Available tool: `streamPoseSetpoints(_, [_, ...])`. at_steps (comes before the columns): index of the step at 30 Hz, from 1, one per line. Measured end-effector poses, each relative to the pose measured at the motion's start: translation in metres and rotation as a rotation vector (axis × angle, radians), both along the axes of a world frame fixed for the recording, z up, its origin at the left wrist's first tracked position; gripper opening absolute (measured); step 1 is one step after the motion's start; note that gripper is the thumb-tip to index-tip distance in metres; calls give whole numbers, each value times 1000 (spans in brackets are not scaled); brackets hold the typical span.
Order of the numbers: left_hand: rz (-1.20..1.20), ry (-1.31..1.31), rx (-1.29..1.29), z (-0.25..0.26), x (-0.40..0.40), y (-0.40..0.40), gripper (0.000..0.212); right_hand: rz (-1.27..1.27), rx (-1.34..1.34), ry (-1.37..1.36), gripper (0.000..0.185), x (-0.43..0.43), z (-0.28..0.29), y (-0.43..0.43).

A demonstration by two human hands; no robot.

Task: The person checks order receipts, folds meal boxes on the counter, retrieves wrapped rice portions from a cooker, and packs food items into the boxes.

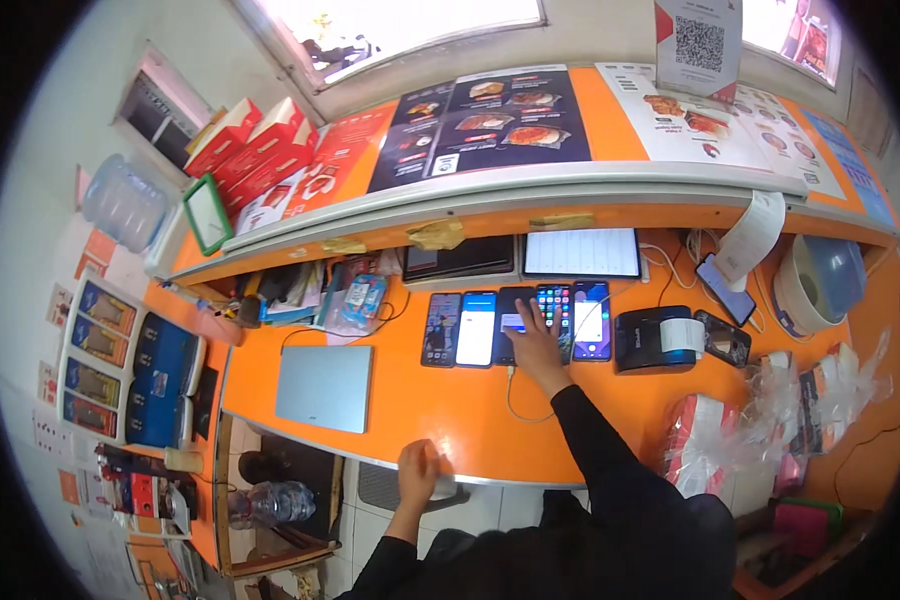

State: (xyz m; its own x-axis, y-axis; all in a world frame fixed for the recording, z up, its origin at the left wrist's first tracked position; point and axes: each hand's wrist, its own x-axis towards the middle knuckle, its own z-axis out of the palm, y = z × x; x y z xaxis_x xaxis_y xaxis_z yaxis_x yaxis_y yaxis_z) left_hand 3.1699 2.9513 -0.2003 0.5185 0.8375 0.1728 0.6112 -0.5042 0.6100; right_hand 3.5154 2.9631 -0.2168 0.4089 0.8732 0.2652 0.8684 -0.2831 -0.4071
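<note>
My right hand [536,345] reaches over the orange desk [405,405], its fingers spread on a dark smartphone [506,300] that shows a small lit window. This phone lies in a row of several; a phone with app icons [553,296] is at its right, partly under my fingers, and one with a white and blue screen [475,330] at its left. My left hand [418,469] is loosely curled at the desk's front edge, touching none of the phones; whether its fingers close fully is hard to tell. A charging cable [511,390] runs from below the dark phone.
A closed silver laptop [324,388] lies at the left. To the right stand a receipt printer [654,341], another phone [726,289] and plastic-wrapped packs [701,442]. Behind the row, a tablet [581,253] sits under the raised shelf's edge [495,184]. Bags and papers fill the left back.
</note>
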Motion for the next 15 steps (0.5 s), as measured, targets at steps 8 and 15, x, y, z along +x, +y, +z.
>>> streamPoseSetpoints(8, [20,21,-27,-10,6,13,22,35,-150,-95,37,5,9,-4])
streamPoseSetpoints(15, [-180,-261,-165,-14,33,73,22,-175,198,55,44,2,68,-47])
